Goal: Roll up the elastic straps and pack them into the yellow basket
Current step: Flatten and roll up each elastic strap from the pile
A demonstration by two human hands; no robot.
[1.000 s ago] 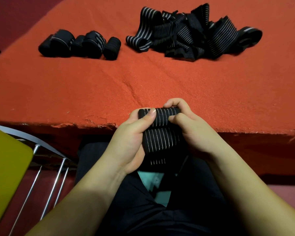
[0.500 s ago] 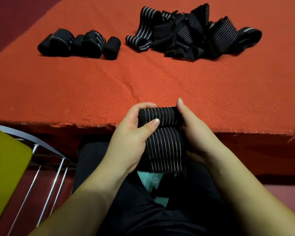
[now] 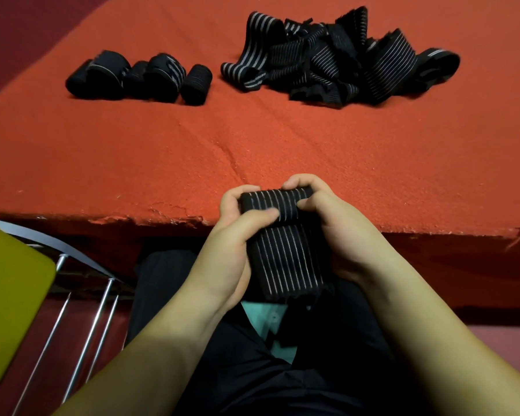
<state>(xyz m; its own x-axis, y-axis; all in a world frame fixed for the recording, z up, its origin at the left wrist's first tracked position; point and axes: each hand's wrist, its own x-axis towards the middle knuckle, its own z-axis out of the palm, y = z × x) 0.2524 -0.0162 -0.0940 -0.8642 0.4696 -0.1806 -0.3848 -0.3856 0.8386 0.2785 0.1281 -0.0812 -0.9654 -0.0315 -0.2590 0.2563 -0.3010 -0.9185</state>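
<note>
While gripped at the near edge of the red bench (image 3: 162, 163): black striped elastic strap (image 3: 285, 259), top end wound into a roll, loose tail hanging flat toward the lap. Left hand (image 3: 231, 244) curled round the roll's left end, thumb pressed across the front. Right hand (image 3: 336, 226) curled round its right end. Farther back: five rolled straps (image 3: 138, 78) in a row at left, unrolled pile (image 3: 336, 58) at right. Yellow surface (image 3: 9, 295) at lower left.

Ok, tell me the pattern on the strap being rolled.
Black elastic strap with thin pale lengthwise stripes; the head view shows it.
</note>
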